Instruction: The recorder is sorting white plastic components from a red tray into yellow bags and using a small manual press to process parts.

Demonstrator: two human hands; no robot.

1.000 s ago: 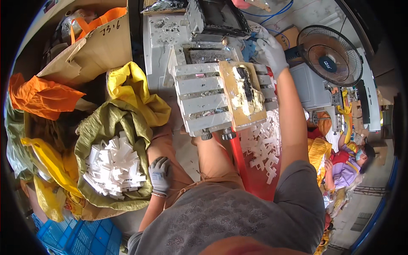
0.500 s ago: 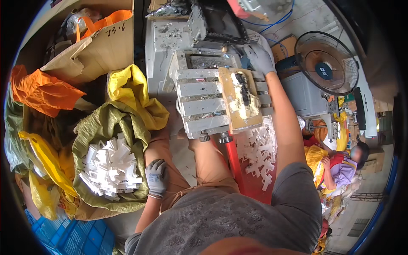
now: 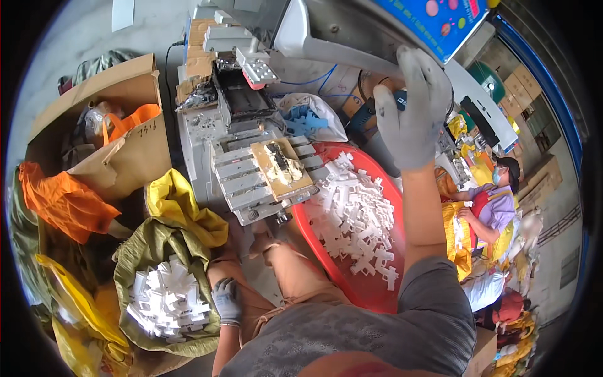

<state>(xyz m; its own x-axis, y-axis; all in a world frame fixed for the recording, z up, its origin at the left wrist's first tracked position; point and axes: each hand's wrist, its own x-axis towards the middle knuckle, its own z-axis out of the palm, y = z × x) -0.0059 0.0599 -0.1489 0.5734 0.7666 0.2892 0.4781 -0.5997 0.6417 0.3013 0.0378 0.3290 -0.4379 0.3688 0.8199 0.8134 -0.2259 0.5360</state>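
Note:
My right hand (image 3: 411,110), in a grey glove, is raised at the lower edge of a grey machine housing (image 3: 339,28). Its thumb stands apart from the fingers, and the fingertips overlap the housing's edge; whether they touch it I cannot tell. My left hand (image 3: 227,300), also gloved, lies on my thigh beside the green woven sack (image 3: 135,251), holding nothing I can see. White plastic parts (image 3: 168,298) fill the sack. Before me a wooden board (image 3: 295,182) with cream-coloured filler and a dark piece sits on a slatted metal table (image 3: 235,182).
A red basin (image 3: 304,229) of white plastic parts stands right of the slatted table. Behind it lies a bag of blue pieces (image 3: 304,119). A large cardboard box (image 3: 141,147) and yellow cloth (image 3: 188,213) are at left. A masked person (image 3: 493,210) sits at far right.
My right hand has left the area behind the board and risen to the machine housing. The view has shifted up and right, showing more of the red basin. My left hand stays on my thigh.

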